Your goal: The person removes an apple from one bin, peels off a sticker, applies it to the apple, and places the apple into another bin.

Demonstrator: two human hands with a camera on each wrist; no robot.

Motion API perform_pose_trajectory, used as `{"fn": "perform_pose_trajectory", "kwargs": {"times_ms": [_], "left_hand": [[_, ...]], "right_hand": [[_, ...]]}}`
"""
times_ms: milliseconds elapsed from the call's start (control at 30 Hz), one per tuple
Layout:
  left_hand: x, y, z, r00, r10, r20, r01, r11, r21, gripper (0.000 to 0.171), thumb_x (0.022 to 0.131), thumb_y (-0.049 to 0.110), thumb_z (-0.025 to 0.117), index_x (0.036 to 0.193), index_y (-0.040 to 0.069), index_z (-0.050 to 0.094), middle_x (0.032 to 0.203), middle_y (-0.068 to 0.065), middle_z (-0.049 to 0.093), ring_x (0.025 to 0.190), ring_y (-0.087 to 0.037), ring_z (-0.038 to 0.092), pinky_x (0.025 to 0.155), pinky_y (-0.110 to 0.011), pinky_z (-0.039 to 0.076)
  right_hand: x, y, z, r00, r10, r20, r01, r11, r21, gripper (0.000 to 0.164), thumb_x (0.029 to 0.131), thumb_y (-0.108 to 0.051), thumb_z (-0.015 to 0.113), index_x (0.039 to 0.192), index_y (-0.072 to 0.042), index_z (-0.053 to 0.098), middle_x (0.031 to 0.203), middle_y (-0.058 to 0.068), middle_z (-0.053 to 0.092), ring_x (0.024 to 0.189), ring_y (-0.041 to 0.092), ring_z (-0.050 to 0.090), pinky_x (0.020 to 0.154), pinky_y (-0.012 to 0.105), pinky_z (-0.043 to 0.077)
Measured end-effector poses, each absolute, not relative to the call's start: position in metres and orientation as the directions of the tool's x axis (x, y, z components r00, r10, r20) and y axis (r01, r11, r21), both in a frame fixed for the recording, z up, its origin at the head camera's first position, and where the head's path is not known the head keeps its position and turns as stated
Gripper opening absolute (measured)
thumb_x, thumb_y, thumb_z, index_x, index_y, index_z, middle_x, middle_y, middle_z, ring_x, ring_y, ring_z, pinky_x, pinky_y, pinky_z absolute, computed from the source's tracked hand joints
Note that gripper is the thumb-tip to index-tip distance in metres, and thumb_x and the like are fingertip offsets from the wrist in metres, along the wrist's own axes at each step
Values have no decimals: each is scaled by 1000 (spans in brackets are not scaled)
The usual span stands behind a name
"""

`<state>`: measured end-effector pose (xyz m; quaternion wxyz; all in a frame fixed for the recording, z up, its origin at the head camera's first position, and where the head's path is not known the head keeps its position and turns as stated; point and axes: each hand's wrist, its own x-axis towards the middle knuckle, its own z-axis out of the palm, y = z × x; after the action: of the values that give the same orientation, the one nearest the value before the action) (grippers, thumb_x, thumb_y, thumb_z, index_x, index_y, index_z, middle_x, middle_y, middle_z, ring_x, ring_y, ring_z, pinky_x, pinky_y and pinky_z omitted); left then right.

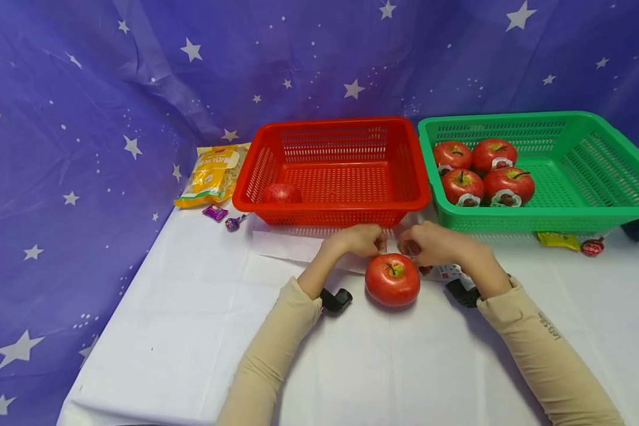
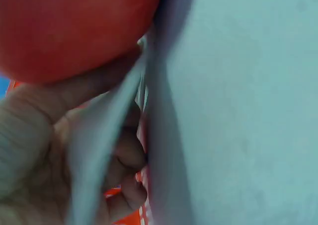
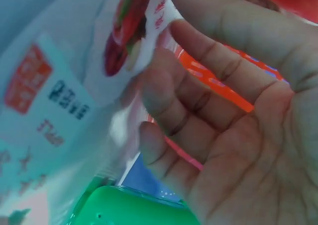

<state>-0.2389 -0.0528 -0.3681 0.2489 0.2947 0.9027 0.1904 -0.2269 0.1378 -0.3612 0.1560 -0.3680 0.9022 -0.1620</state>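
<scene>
A red apple [image 1: 393, 280] without a label stands upright on the white cloth between my two forearms. Just behind it, a white printed paper strip [image 1: 287, 245] runs crosswise along the table. My left hand [image 1: 358, 239] pinches the strip's middle, thumb on one face and fingers on the other. My right hand [image 1: 435, 242] holds its right part between thumb and fingertips. In the right wrist view the strip [image 3: 64, 101] shows a red fruit picture, a square code and red lettering. The apple [image 2: 74, 31] is close beside my left thumb. Both fingertips are partly hidden.
Behind my hands stands a red basket [image 1: 330, 206] with one apple [image 1: 281, 193]. To its right, a green basket [image 1: 575, 211] holds several labelled apples. A yellow bag [image 1: 213, 174], a purple candy [image 1: 215, 212] and lollipops [image 1: 235, 222] lie near the baskets.
</scene>
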Motion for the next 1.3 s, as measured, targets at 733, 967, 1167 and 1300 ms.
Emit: {"fn": "perform_pose_trajectory", "kwargs": {"times_ms": [733,967,1167,1300], "left_hand": [[-238,-55,-363,-721,659,-217,142,446,884,20,94,16,57,107,3,67,92,2,63,86,-7,51,79,-17,41],[-240,-53,-365,-726,649,-227,153,474,867,21,93,15,61,109,4,69,90,2,64,83,-6,51,77,-16,41],[-241,-53,-366,-733,649,-203,193,485,853,24,93,12,59,113,3,68,96,-1,67,84,-5,51,75,-14,41],[-240,-53,-366,-743,644,-181,224,494,840,21,93,17,60,109,7,69,94,2,65,83,-6,49,73,-16,39]], "right_hand": [[-225,148,-338,-719,-694,-26,-599,638,-483,16,90,-16,66,75,-11,66,67,-4,54,63,11,46,57,25,41],[-227,150,-340,-724,-689,-45,-585,646,-490,16,91,-14,63,75,-12,66,70,-4,56,67,11,47,59,26,42],[-229,151,-343,-724,-689,-23,-590,637,-497,17,92,-12,60,76,-10,66,67,-2,58,58,9,48,56,25,43],[-229,150,-345,-727,-687,-13,-591,635,-497,16,92,-18,63,79,-9,68,68,1,61,56,9,49,55,24,44]]}}
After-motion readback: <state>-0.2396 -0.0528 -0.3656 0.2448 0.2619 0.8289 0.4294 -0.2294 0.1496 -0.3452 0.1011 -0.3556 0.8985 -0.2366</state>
